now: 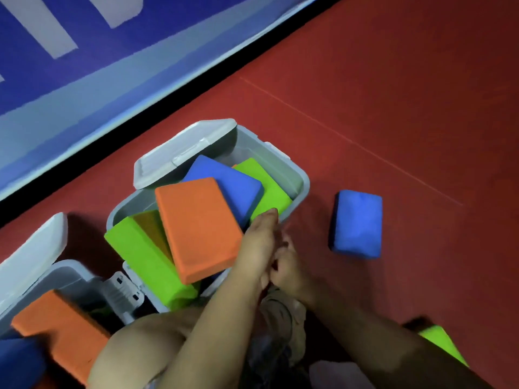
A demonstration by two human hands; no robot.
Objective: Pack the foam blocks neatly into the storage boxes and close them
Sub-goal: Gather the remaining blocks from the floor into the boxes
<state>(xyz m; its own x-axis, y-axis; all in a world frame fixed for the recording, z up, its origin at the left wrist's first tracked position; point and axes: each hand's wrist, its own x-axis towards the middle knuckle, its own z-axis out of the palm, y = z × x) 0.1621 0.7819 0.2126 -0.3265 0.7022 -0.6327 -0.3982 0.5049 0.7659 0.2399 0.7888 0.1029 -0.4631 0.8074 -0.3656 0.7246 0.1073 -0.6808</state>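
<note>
A grey storage box (304, 182) stands open on the red floor, its lid (182, 153) hinged back. Foam blocks lie in it in a loose heap: an orange block (196, 226) on top, a blue block (230, 181) behind it, green blocks (140, 254) at both ends. My left hand (259, 237) lies with straight fingers against the orange block's right edge at the box's near rim. Beside that wrist, my right hand (290, 266) has its fingers curled, and I see nothing in it. A loose blue block (358, 223) lies on the floor to the right.
A second open grey box (70, 270) at the lower left holds another orange block (56, 327). A green block (441, 343) lies on the floor behind my right forearm. A blue wall banner (112, 66) runs behind the boxes. My knee (134, 349) is at the bottom.
</note>
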